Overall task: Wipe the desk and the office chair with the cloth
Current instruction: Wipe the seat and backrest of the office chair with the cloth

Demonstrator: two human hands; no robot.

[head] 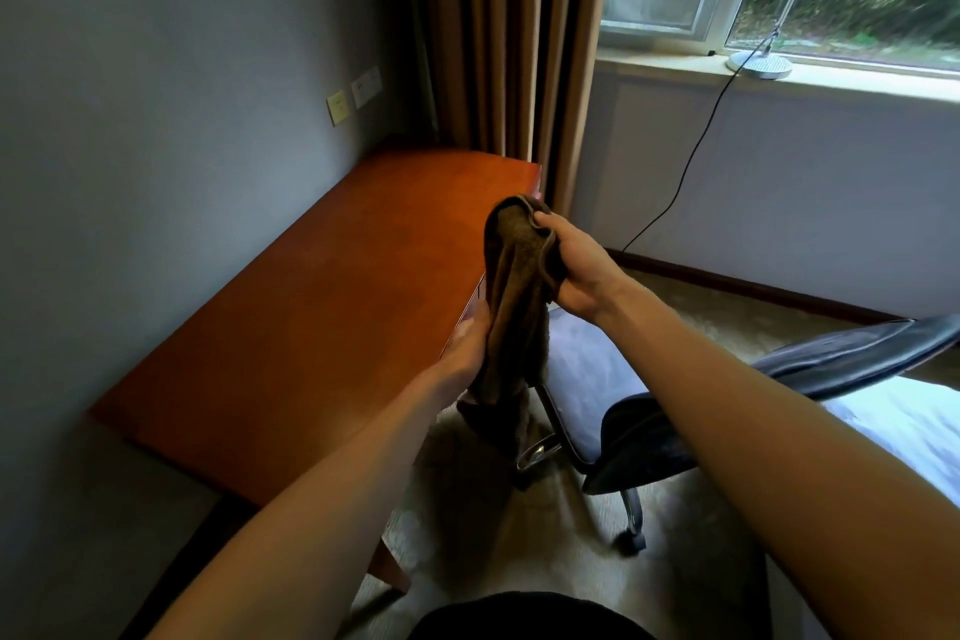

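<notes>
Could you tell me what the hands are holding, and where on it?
Brown cloth: right hand grips its top edge, left hand holds its middle.

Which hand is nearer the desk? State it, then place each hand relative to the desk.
Left. The left hand grips the cloth at the desk's front edge; the right hand holds the cloth's top off the desk, toward the office chair.

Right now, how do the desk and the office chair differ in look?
The desk is reddish-brown wood with a flat top; the office chair is black and padded. The desk stands against the wall; the office chair rides on castors. Both stand on the floor.
</notes>
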